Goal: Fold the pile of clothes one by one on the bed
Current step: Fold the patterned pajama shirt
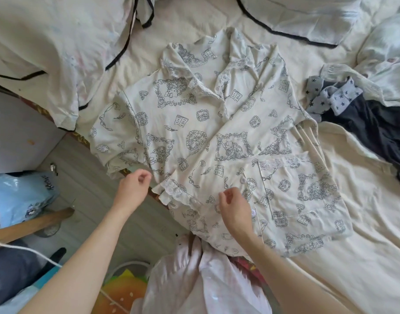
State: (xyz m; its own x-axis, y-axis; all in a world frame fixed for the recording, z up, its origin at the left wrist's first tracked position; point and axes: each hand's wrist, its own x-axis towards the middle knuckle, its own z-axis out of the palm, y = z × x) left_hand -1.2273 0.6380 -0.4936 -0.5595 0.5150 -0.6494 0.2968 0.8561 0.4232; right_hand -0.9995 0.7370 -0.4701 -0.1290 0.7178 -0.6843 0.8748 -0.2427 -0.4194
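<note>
Printed pyjama top (194, 132) spread on bed (364, 223), two hands above its hem, left hand (132, 189) and right hand (234, 208) each with loose empty grip

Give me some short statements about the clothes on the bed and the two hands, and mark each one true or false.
1. The printed pajama top lies spread on the bed with its collar away from the person. True.
2. The left hand grips the top's collar. False: it hovers near the lower hem at the bed's edge, fingers loosely curled, holding nothing.
3. A dark garment with star-print cuffs lies to the right of the top. True.
4. The right hand holds a hanger. False: it is over the top's front by the buttons, with no hanger in view.
5. The top is plain, without any pattern. False: it carries blue-grey drawings and lace trim.
</note>
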